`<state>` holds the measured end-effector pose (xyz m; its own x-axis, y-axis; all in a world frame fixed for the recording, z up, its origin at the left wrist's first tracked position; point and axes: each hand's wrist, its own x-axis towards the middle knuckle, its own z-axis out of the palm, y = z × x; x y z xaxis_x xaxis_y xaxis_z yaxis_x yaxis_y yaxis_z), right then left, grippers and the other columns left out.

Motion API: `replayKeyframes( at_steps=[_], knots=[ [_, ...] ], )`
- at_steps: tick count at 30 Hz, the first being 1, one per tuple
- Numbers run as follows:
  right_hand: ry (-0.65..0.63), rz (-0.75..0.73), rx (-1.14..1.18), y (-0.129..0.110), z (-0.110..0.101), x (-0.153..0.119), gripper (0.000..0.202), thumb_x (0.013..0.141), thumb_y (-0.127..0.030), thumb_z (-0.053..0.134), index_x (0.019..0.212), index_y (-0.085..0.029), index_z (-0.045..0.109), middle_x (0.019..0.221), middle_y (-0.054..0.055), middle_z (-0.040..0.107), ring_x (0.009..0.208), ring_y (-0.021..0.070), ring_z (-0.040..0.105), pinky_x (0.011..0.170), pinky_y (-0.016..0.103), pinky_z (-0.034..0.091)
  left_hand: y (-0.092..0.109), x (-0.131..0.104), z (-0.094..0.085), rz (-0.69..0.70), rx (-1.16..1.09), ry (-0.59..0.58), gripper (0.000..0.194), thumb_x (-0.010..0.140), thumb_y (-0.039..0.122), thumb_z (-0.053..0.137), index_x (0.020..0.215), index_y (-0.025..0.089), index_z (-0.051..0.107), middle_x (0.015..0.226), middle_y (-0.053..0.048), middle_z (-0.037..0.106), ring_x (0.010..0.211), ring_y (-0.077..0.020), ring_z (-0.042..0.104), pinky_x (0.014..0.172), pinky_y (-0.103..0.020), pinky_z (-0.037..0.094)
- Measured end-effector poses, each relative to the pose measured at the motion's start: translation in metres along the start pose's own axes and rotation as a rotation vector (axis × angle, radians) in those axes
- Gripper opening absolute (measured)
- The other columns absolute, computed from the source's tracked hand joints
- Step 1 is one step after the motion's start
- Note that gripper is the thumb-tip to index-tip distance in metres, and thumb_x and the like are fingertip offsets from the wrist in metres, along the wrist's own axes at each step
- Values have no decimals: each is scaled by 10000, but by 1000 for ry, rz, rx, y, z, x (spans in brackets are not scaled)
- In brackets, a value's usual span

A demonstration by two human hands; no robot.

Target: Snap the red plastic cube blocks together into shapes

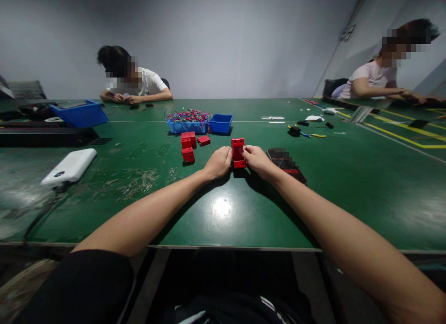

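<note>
My left hand (219, 163) and my right hand (257, 160) hold a red bracket-like part (238, 153) between them, one at each side. Its top and bottom ends stick out beyond my fingers, and small holes show in the top one. Both hands are closed, with thumbs and fingertips against the part, a little above the green table (216, 222). Left of my left hand stand several red blocks (188, 154), and a flat red piece (204, 140) lies beside them. A dark phone (286, 165) lies just right of my right hand.
Farther back are a blue bin of coloured wires (188, 122) and a smaller blue bin (220, 123). A white power bank (69, 167) with a cable is at left. Pliers (315, 135) lie at right beside a black block (294, 131). Two people (149, 85) (371, 78) sit across the table.
</note>
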<state>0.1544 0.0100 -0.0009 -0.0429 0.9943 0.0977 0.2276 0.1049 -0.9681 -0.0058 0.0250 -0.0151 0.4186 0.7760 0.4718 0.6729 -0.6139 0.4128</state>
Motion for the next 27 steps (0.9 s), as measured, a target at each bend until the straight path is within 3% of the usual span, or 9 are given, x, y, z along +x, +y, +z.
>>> replayKeyframes(
  at_steps=[9, 18, 27],
  knots=[
    [-3, -16, -47, -3, 0, -2, 196, 851, -327, 594, 746, -161, 599, 644, -7, 610, 594, 121, 521, 599, 236, 421, 2, -1, 0, -30, 28, -9, 332, 1018, 279, 266, 874, 188, 552, 911, -95, 643, 845, -212, 610, 823, -364, 506],
    [6, 8, -62, -7, 0, -4, 229, 833, -352, 621, 711, -167, 562, 611, -22, 565, 540, 96, 467, 524, 221, 345, 0, -1, 0, -29, -1, -33, 317, 1026, 275, 263, 938, 181, 554, 946, -94, 647, 874, -209, 615, 843, -356, 503],
    [1, 22, -17, -7, 0, -4, 287, 786, -418, 690, 720, -161, 579, 597, -25, 571, 531, 94, 463, 513, 225, 340, -1, 0, 0, 2, -89, -25, 344, 1021, 305, 254, 882, 189, 547, 891, -84, 641, 816, -200, 596, 802, -340, 483]
  ],
)
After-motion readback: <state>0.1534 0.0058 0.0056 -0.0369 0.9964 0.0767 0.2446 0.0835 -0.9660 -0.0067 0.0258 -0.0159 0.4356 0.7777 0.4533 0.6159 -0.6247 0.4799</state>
